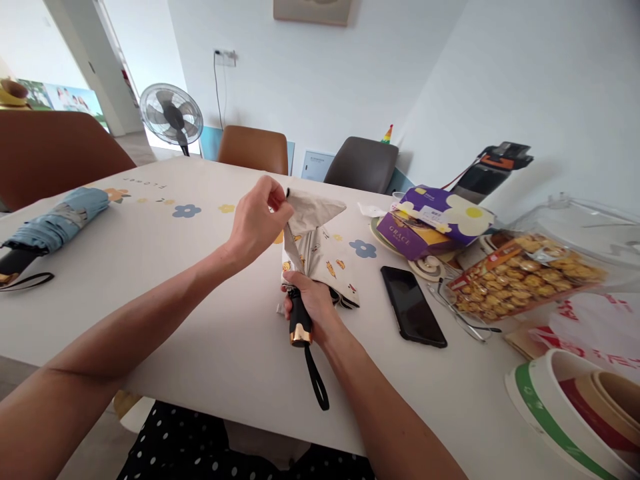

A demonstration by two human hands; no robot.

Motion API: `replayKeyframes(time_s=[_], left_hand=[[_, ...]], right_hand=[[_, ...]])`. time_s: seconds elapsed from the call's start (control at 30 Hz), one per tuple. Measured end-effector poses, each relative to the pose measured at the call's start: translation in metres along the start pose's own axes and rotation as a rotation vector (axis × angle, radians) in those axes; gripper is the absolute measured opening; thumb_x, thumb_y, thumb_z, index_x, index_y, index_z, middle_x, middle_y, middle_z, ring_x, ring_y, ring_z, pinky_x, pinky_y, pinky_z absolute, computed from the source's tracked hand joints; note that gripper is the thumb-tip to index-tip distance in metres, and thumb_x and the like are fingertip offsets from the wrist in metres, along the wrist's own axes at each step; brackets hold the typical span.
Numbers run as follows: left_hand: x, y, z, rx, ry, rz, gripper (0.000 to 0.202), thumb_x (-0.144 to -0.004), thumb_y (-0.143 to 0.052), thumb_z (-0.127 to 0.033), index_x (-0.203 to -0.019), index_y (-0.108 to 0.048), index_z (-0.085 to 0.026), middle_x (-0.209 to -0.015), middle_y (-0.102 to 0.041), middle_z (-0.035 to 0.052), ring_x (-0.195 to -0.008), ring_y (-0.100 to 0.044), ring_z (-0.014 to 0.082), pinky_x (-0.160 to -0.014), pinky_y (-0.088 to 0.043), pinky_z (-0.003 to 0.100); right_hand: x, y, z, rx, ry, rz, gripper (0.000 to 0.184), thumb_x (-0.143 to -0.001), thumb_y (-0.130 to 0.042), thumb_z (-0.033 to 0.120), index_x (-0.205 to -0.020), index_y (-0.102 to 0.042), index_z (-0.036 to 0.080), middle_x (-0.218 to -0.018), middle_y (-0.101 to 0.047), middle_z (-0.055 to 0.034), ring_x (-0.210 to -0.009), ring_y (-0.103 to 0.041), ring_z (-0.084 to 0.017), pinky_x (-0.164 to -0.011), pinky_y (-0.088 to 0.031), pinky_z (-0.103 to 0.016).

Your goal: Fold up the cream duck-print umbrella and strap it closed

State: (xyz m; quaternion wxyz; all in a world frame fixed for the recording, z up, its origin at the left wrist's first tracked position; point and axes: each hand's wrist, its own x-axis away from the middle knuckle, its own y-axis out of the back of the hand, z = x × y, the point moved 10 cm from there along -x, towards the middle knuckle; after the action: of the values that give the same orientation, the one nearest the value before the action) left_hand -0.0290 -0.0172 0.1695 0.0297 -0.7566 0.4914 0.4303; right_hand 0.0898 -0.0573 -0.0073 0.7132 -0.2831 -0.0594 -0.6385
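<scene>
A cream folding umbrella (325, 257) with small printed figures lies collapsed on the table in front of me, its cloth loose and partly spread. My right hand (314, 297) is closed around it where the cloth meets the black handle, which has a gold-coloured end and a black wrist strap (316, 379). Pinched between the fingertips of my left hand (261, 217) is an edge of the umbrella's cloth, pulled up to the left with a black tip showing. A second, light-blue folding umbrella (63, 220) rests furled at the table's left side.
Right of the umbrella lies a black phone (413, 305), with eyeglasses (465, 313) beyond it. Purple boxes (420, 230), a clear tub of snacks (530, 273) and stacked paper bowls (555, 400) crowd the right side. Chairs (253, 148) and a fan (173, 117) stand past the table (210, 360).
</scene>
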Motion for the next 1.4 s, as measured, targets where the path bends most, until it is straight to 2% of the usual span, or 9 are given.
replayKeyframes(time_s=[0.17,0.37,0.57,0.7,0.97,1.17,1.4], left_hand=[[-0.005,0.009,0.000,0.004,-0.025,-0.053,0.016,-0.067,-0.050,-0.008,-0.072,-0.041,-0.021,-0.071,-0.050,-0.0017,-0.066,-0.050,0.0105,-0.053,-0.042,0.025],[-0.004,0.022,-0.015,-0.032,-0.126,-0.121,0.023,-0.069,-0.051,-0.006,-0.085,-0.048,-0.022,-0.075,-0.052,-0.0014,-0.071,-0.052,0.0108,-0.054,-0.043,0.023],[0.003,0.026,-0.034,-0.098,-0.192,-0.130,0.022,-0.072,-0.050,-0.008,-0.090,-0.051,-0.022,-0.081,-0.055,0.0000,-0.072,-0.053,0.0111,-0.057,-0.043,0.024],[0.007,0.024,-0.045,-0.122,-0.240,-0.084,0.016,-0.074,-0.048,-0.009,-0.084,-0.054,-0.020,-0.082,-0.055,0.0009,-0.072,-0.053,0.0108,-0.058,-0.043,0.024],[0.010,0.015,-0.053,-0.184,-0.309,0.007,0.013,-0.072,-0.047,-0.008,-0.074,-0.054,-0.020,-0.076,-0.054,0.0010,-0.068,-0.051,0.0115,-0.057,-0.040,0.025],[0.016,0.011,-0.061,-0.268,-0.405,-0.004,0.014,-0.072,-0.046,-0.007,-0.073,-0.054,-0.018,-0.076,-0.057,0.0015,-0.065,-0.049,0.0108,-0.052,-0.036,0.024],[0.020,0.004,-0.063,-0.331,-0.452,0.005,0.014,-0.071,-0.045,-0.006,-0.073,-0.053,-0.018,-0.078,-0.058,0.0021,-0.063,-0.046,0.0109,-0.049,-0.028,0.025]], right_hand=[[0.001,-0.002,-0.001,-0.012,-0.005,0.017,0.017,-0.070,-0.063,0.028,-0.076,-0.054,0.014,-0.061,-0.054,0.0015,-0.035,-0.046,-0.007,-0.030,-0.040,-0.021],[0.001,-0.001,-0.001,-0.002,-0.015,0.007,0.019,-0.070,-0.063,0.028,-0.077,-0.054,0.014,-0.060,-0.055,0.0005,-0.035,-0.046,-0.008,-0.030,-0.040,-0.021],[0.002,0.000,0.000,0.023,-0.011,-0.002,0.018,-0.071,-0.063,0.028,-0.078,-0.054,0.013,-0.057,-0.054,0.0002,-0.034,-0.046,-0.008,-0.030,-0.041,-0.021],[0.001,-0.001,-0.001,0.019,-0.009,0.013,0.019,-0.071,-0.063,0.029,-0.077,-0.055,0.012,-0.059,-0.055,-0.0005,-0.035,-0.047,-0.008,-0.031,-0.041,-0.021],[0.003,-0.004,-0.001,0.015,-0.015,0.039,0.018,-0.070,-0.064,0.028,-0.073,-0.054,0.013,-0.063,-0.054,-0.0005,-0.037,-0.047,-0.007,-0.031,-0.040,-0.021],[0.002,-0.004,-0.003,-0.004,-0.028,0.051,0.019,-0.069,-0.065,0.029,-0.075,-0.055,0.014,-0.064,-0.054,0.0003,-0.038,-0.047,-0.008,-0.031,-0.039,-0.021],[0.003,-0.006,-0.005,0.029,-0.038,0.059,0.020,-0.069,-0.065,0.030,-0.070,-0.054,0.013,-0.065,-0.054,-0.0007,-0.039,-0.047,-0.008,-0.032,-0.040,-0.022]])
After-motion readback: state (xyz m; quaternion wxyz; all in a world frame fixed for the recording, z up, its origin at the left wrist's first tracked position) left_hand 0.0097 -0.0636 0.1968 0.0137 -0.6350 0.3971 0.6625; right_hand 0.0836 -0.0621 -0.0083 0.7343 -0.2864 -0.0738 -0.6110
